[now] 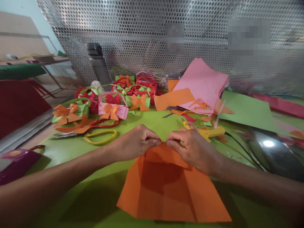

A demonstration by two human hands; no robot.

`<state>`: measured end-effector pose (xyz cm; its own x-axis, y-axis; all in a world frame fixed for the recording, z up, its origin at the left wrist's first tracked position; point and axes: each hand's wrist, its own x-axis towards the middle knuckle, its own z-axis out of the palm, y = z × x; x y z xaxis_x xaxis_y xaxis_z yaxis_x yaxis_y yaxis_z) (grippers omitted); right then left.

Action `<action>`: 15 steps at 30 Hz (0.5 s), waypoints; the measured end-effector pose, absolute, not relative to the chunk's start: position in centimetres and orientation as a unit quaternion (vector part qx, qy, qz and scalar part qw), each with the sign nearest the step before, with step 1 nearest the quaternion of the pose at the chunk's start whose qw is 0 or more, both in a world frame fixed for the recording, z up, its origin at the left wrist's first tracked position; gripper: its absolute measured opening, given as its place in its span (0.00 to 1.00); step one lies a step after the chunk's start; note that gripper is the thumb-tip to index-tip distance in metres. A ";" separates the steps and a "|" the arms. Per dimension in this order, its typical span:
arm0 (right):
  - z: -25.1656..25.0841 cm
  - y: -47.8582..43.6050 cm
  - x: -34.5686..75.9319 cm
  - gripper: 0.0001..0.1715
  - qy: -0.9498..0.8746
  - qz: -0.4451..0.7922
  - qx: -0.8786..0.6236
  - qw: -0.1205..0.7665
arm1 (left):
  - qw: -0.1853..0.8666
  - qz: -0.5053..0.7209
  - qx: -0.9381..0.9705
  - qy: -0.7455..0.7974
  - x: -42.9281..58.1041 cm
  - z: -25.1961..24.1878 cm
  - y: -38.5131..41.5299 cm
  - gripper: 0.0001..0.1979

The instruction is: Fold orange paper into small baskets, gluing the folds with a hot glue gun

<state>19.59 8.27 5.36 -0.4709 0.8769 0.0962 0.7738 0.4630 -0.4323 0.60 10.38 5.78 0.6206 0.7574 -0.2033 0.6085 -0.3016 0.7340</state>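
Observation:
A sheet of orange paper [171, 193] lies in front of me, with crease lines running down it and its far part folded over. My left hand [139, 141] pinches the far edge between thumb and fingers. Close beside it, my right hand [190, 145] pinches the same edge, so the fingertips of both hands almost meet. Beyond my right hand rests a yellow hot glue gun [210, 133] with a clear glue stick. Yellow- and red-handled scissors [101, 136] lie beyond my left forearm.
Several small paper bags with bows [112, 110] stand at the back left before a grey bottle [98, 65]. Pink sheets [199, 82], a green sheet [247, 110] and orange scraps lie back right. A purple object [20, 163] sits left, a dark shiny device [273, 155] right.

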 end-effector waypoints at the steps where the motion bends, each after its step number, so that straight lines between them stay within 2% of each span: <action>1: 5.2 8.3 19.5 0.11 -0.847 0.142 -0.489 0.153 | 0.405 0.094 0.802 0.428 0.6 5.7 10.4 0.16; 5: 4.8 8.3 19.4 0.12 -0.863 0.084 -0.479 0.138 | 0.393 0.094 0.808 0.428 0.5 5.7 10.4 0.16; 15: 4.9 8.0 19.3 0.12 -0.860 0.081 -0.480 0.154 | 0.332 0.092 0.841 0.418 1.9 6.9 10.0 0.10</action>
